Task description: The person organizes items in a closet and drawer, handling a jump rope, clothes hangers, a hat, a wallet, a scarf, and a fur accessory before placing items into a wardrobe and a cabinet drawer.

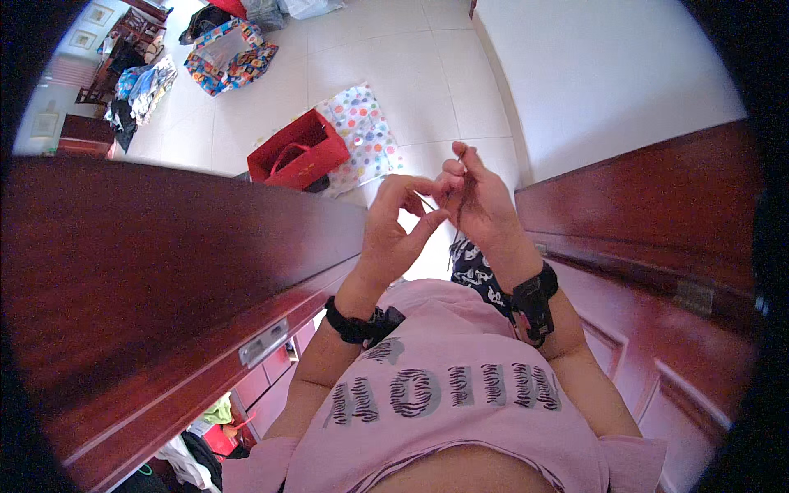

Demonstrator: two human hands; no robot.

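My left hand [397,231] is in front of my chest, with the thumb and index finger brought together around a thin dark strand [453,249], perhaps a cord or wire. Close beside it, my right hand [484,200] has its palm turned toward the left hand. The strand runs across that palm, up to the fingers, and its loose end hangs below. Part of it is hidden behind the fingers. Both wrists wear black straps [535,302].
Dark red wood with a metal plate [264,342] stands close on the left; a panelled wooden door [616,308] is on the right. Ahead on the tiles, a red handled bag [299,154] rests on a polka-dot sheet [363,129]. Beyond lie a patterned bag [259,65] and piled clothes [145,89].
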